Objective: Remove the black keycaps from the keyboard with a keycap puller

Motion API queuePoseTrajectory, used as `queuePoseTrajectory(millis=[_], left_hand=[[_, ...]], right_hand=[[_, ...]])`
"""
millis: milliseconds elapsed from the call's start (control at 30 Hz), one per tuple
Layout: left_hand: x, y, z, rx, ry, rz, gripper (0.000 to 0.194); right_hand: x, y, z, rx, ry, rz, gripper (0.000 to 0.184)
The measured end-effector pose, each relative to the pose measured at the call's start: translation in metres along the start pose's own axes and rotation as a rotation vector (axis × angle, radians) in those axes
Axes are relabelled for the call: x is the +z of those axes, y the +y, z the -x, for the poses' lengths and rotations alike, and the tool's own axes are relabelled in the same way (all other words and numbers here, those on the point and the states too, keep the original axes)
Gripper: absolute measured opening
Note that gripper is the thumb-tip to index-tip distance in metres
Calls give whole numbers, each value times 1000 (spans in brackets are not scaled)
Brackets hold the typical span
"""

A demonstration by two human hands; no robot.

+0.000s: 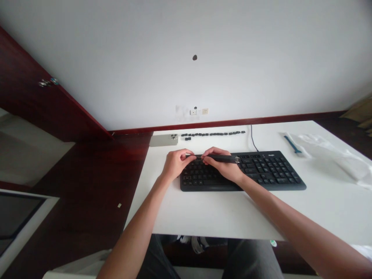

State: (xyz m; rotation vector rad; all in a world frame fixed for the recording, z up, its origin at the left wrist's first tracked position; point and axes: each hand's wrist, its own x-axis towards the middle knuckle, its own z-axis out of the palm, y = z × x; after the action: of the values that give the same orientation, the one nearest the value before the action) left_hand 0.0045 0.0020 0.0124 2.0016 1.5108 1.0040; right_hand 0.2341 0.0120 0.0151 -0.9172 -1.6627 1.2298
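A black keyboard (261,170) lies on the white table (221,213). My right hand (223,164) rests over its left half and grips a dark pen-like tool (225,158) that lies across the top rows. My left hand (176,162) is at the keyboard's upper left corner, thumb and fingers pinched at the tool's wire tip; what the pinch holds is too small to name. A row of loose black keycaps (213,134) lies along the table's far edge.
A pale phone (163,140) lies face down at the table's far left corner. A blue tool (291,144) and clear plastic wrap (334,155) sit at the right. The keyboard's cable (252,137) runs back. Dark wood floor lies to the left.
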Motion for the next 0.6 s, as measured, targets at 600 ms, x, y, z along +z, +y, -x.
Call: queuePoseTrajectory(millis=[600], left_hand=[[-2, 6, 5, 35, -279, -172, 28]], right_hand=[[-2, 11, 0, -267, -40, 307, 15]])
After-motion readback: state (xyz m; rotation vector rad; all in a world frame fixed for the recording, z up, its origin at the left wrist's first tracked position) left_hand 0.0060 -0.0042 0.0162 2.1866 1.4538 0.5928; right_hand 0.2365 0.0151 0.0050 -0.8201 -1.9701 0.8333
